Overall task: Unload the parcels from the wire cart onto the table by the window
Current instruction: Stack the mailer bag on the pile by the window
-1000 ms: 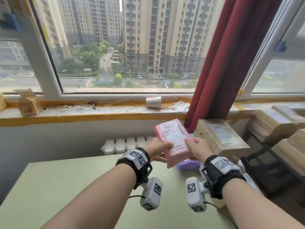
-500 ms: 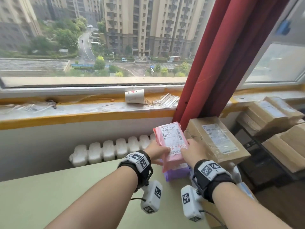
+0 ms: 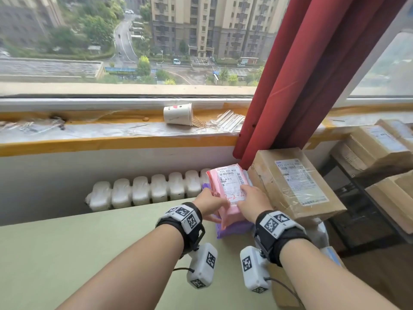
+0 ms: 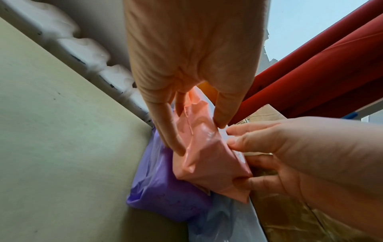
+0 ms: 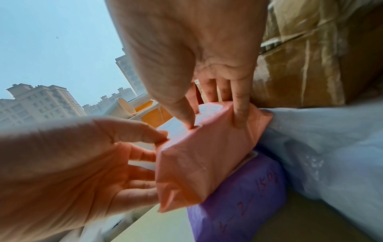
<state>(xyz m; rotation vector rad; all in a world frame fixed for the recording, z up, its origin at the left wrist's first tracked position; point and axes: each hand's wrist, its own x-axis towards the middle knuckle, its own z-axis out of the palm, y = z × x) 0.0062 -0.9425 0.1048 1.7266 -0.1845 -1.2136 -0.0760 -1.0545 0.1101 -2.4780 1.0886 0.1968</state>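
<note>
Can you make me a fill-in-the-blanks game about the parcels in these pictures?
1. Both hands hold the ____ parcel.
2. Under it lies a ____ parcel.
3. The paper cup on the sill lies on its ____.
4. The curtain is ____.

Missing words: pink; purple; side; red

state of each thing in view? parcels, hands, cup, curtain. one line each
pink parcel: held in both hands, tilted, its low end on the purple parcel
purple parcel: lying on the green table, under the pink one
cardboard box: lying flat, label up, taped shut
left hand: grips the pink parcel's left edge
right hand: pinches its right edge
paper cup: tipped on its side on the sill
red curtain: gathered
</note>
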